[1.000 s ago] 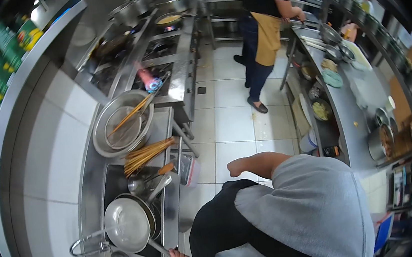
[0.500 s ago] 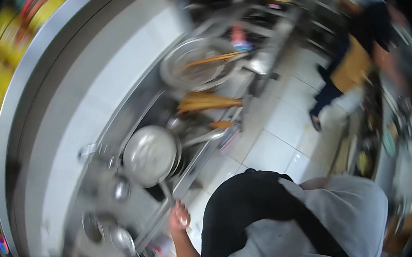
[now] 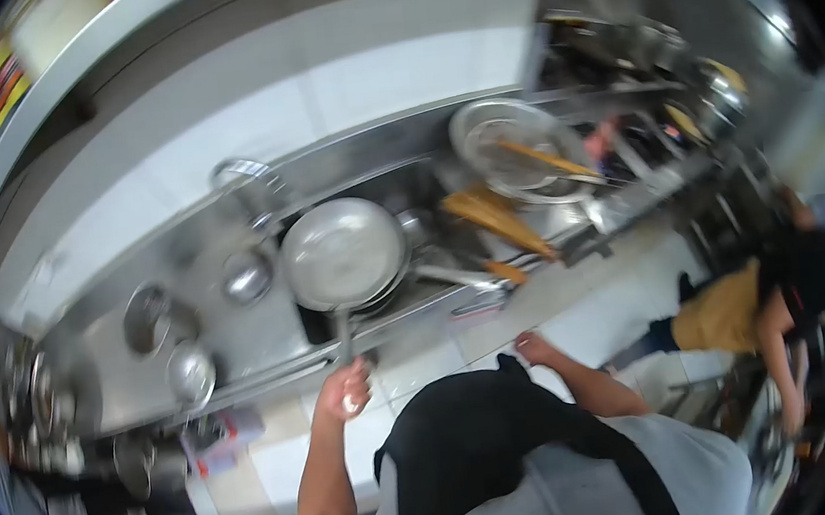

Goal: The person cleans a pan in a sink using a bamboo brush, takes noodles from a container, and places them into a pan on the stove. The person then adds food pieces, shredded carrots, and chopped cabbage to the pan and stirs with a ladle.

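My left hand (image 3: 344, 389) is closed around the handle of a metal frying pan (image 3: 344, 253). The pan is over a dark sink basin (image 3: 316, 325), its round inside facing up, with other rims showing beneath its near edge. To the right, my right hand (image 3: 535, 347) is held in front of my dark apron (image 3: 460, 418), apart from the counter. It is small and blurred, so its fingers cannot be made out. Beside the pan lie a bamboo brush (image 3: 494, 217) and a metal-handled utensil (image 3: 455, 274).
A large metal bowl (image 3: 480, 130) with a wooden-handled tool (image 3: 548, 160) stands right of the sink. Left are a faucet (image 3: 248, 179), a round metal bowl (image 3: 246, 275) and metal containers (image 3: 190, 371). A person in a tan apron (image 3: 720, 311) stands at right.
My view has swung round, so the counter now runs more level across it. My right hand has come into sight. My left hand still grips the pan handle.
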{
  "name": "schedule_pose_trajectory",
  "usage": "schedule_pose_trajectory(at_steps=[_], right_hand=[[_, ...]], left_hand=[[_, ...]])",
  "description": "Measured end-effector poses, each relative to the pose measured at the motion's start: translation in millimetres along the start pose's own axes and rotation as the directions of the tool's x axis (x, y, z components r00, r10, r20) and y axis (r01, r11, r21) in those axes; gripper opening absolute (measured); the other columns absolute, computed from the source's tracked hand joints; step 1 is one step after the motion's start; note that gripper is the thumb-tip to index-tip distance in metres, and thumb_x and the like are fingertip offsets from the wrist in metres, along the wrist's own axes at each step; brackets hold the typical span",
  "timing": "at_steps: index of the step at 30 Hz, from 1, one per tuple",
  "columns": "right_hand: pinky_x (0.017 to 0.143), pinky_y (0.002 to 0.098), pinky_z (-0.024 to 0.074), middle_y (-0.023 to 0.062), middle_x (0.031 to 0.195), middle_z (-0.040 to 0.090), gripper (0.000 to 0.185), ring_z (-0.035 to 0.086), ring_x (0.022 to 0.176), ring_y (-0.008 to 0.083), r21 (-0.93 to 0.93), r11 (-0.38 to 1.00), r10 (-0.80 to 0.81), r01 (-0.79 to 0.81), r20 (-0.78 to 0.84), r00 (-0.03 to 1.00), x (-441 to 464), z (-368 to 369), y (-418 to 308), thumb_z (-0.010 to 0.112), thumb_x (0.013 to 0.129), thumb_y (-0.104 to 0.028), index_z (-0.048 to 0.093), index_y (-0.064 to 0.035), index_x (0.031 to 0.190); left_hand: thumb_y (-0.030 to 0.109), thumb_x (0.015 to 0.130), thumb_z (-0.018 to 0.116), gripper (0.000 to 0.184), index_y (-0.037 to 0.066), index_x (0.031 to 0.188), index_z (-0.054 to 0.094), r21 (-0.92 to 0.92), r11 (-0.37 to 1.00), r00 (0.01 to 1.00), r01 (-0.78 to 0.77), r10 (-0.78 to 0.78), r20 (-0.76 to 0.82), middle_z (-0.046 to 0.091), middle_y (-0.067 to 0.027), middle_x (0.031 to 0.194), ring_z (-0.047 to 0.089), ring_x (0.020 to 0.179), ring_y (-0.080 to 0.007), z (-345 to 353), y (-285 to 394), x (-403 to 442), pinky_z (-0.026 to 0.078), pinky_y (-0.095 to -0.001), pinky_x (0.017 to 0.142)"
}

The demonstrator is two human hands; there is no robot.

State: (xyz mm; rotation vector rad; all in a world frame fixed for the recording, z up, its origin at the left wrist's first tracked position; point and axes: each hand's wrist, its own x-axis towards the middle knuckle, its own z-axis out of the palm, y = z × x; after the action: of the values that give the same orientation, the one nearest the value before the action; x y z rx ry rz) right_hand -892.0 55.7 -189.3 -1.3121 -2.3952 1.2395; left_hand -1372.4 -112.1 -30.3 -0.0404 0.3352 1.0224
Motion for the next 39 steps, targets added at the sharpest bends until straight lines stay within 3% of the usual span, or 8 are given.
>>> schedule_pose_trajectory(at_steps=[1, 5, 7, 9, 11, 21, 27, 39], right_hand=[[0.07, 0.0456, 0.0517, 0.0154, 0.076, 0.067, 0.021, 0.065, 0.079, 0.0307, 0.137, 0.859, 0.464, -0.494, 0.203, 0.862, -11, 7, -40, 0.062, 0.076, -0.022, 0.066, -0.0032, 0.066], [0.069, 0.0425, 0.0506, 0.0205, 0.089, 0.068, 0.03, 0.063, 0.073, 0.0272, 0.243, 0.958, -0.212, 0.149, 0.259, 0.942, -78, 20, -53, 0.067, 0.075, -0.027, 0.069, -0.0008, 0.089], [0.065, 0.0434, 0.0531, 0.0198, 0.09, 0.068, 0.033, 0.064, 0.073, 0.0278, -0.132, 0.948, -0.225, 0.29, 0.367, 0.902, -71, 27, -39, 0.063, 0.079, -0.029, 0.068, 0.0012, 0.092], [0.06, 0.0423, 0.0553, 0.0199, 0.089, 0.066, 0.038, 0.066, 0.074, 0.0294, -0.071, 0.878, 0.464, -0.474, 0.378, 0.802, -73, 25, -41, 0.057, 0.084, -0.031, 0.067, 0.0037, 0.093], [0.051, 0.0402, 0.0554, 0.0222, 0.088, 0.065, 0.042, 0.066, 0.066, 0.0311, -0.16, 0.803, 0.589, -0.574, 0.363, 0.722, -75, -11, -65, 0.052, 0.086, -0.03, 0.066, 0.0088, 0.091], [0.055, 0.0404, 0.0574, 0.0202, 0.077, 0.063, 0.027, 0.067, 0.063, 0.0281, -0.332, 0.886, 0.435, -0.324, 0.348, 0.831, -49, -19, -74, 0.045, 0.086, -0.005, 0.065, 0.0108, 0.093], [0.051, 0.0368, 0.0526, 0.0136, 0.063, 0.061, 0.038, 0.058, 0.054, 0.0219, 0.025, 0.91, 0.385, -0.414, 0.32, 0.866, -42, 24, -37, 0.068, 0.072, -0.035, 0.068, 0.003, 0.072], [0.051, 0.0365, 0.0569, 0.0217, 0.088, 0.066, 0.034, 0.069, 0.067, 0.0273, -0.194, 0.856, 0.518, -0.48, 0.318, 0.794, -59, -18, -66, 0.053, 0.085, -0.022, 0.065, 0.0099, 0.091]], left_hand=[[0.024, 0.101, 0.045, 0.02, 0.015, 0.083, 0.045, -0.005, 1.0, 0.999, -0.027, 0.027, -0.022, 0.035, 0.0057, 0.057, 0.033, 0.042, -0.0055, 3, -5, 0, 0.027, -0.0233, 0.037], [0.022, 0.102, 0.043, 0.02, 0.015, 0.085, 0.048, -0.102, 0.991, 0.996, -0.092, 0.089, -0.032, 0.035, 0.0052, 0.057, 0.033, 0.042, -0.006, 17, -22, 5, 0.029, -0.0245, 0.037], [0.022, 0.103, 0.042, 0.018, 0.014, 0.09, 0.052, -0.092, 0.991, 0.993, -0.102, 0.095, -0.071, 0.035, 0.0051, 0.057, 0.033, 0.042, -0.0059, 28, -25, 5, 0.03, -0.0246, 0.036], [0.022, 0.102, 0.043, 0.017, 0.013, 0.095, 0.054, -0.044, 0.993, 0.992, -0.111, 0.108, -0.064, 0.035, 0.005, 0.058, 0.034, 0.042, -0.0059, 21, -26, 7, 0.03, -0.0242, 0.036], [0.021, 0.102, 0.044, 0.016, 0.012, 0.098, 0.056, -0.053, 0.991, 0.99, -0.126, 0.122, -0.072, 0.035, 0.0049, 0.058, 0.034, 0.042, -0.0059, 19, -27, 8, 0.03, -0.0242, 0.036], [0.019, 0.102, 0.041, 0.017, 0.011, 0.095, 0.054, -0.075, 0.99, 0.992, -0.122, 0.12, -0.029, 0.037, 0.0042, 0.058, 0.035, 0.043, -0.0067, 23, -27, 8, 0.028, -0.0243, 0.037], [0.027, 0.103, 0.043, 0.03, 0.015, 0.075, 0.046, -0.079, 0.995, 0.998, -0.06, 0.058, -0.028, 0.035, 0.0058, 0.055, 0.032, 0.042, -0.0061, -2, -25, 10, 0.028, -0.0245, 0.037], [0.018, 0.101, 0.045, 0.013, 0.011, 0.092, 0.051, -0.031, 0.99, 0.99, -0.135, 0.134, -0.035, 0.035, 0.0054, 0.058, 0.031, 0.042, -0.0038, 32, -28, 7, 0.027, -0.0218, 0.036]])
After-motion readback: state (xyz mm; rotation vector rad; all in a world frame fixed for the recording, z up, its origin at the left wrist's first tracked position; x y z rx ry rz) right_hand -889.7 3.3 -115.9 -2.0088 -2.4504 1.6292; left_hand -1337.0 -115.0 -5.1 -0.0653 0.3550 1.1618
